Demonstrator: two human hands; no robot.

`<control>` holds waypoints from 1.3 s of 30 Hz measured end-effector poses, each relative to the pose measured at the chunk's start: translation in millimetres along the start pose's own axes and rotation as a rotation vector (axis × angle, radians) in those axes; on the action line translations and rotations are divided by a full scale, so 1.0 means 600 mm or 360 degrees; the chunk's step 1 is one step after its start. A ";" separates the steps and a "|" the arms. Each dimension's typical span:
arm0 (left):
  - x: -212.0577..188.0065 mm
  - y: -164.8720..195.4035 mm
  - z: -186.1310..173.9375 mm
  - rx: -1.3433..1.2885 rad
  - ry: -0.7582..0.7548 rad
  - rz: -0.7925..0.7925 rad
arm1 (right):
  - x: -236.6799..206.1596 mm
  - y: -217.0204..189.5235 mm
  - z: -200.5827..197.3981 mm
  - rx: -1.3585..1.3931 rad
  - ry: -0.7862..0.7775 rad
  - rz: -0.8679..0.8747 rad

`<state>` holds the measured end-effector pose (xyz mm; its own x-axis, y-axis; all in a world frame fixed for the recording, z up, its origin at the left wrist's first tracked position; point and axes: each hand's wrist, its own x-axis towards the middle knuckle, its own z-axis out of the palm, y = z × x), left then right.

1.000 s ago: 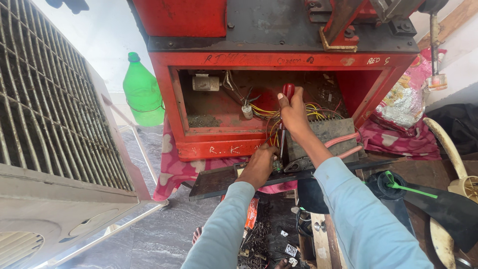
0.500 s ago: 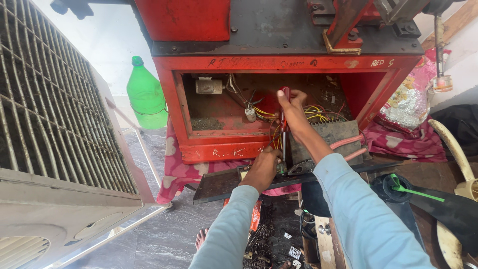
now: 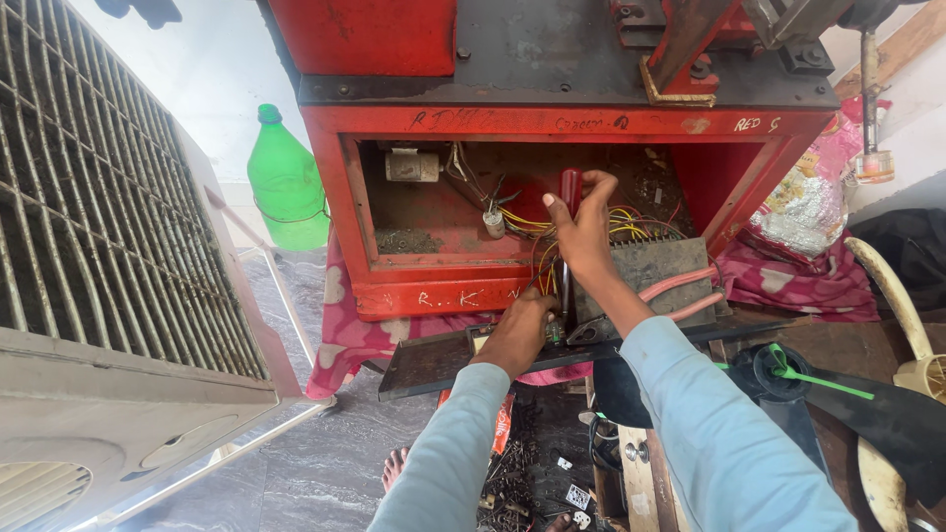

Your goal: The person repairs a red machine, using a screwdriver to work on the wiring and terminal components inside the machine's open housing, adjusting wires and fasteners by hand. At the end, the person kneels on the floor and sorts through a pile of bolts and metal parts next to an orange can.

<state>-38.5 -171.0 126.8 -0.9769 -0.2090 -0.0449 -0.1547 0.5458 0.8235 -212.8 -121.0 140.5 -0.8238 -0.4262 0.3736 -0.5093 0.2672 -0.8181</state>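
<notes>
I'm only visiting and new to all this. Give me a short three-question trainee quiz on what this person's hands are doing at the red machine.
1. True or false: the right hand grips the red handle of a screwdriver held upright.
2. Which thing stands left of the red machine? A) a blue bucket B) a green plastic bottle C) a yellow box
3. Fill in: the left hand rests low, near the screwdriver's ____ end, at the front edge of the dark metal plate.

Key: 1 true; 2 B; 3 lower (tip).
</notes>
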 end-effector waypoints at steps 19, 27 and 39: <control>-0.002 -0.001 0.000 -0.0046 -0.0026 -0.0020 | 0.006 -0.041 -0.014 0.0692 -0.0105 0.0410; 0.003 -0.015 0.010 -0.0034 -0.0017 0.0037 | 0.004 -0.036 -0.013 0.0633 -0.0128 0.0413; 0.006 -0.017 0.012 -0.0018 -0.0065 -0.0025 | 0.004 -0.017 -0.015 0.0780 -0.0130 0.0478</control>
<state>-41.6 -171.2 114.3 -0.9796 -0.1842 -0.0805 -0.1685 0.5336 0.8288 -211.7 -117.1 153.9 -0.8828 -0.4637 0.0748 -0.0655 -0.0361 -0.9972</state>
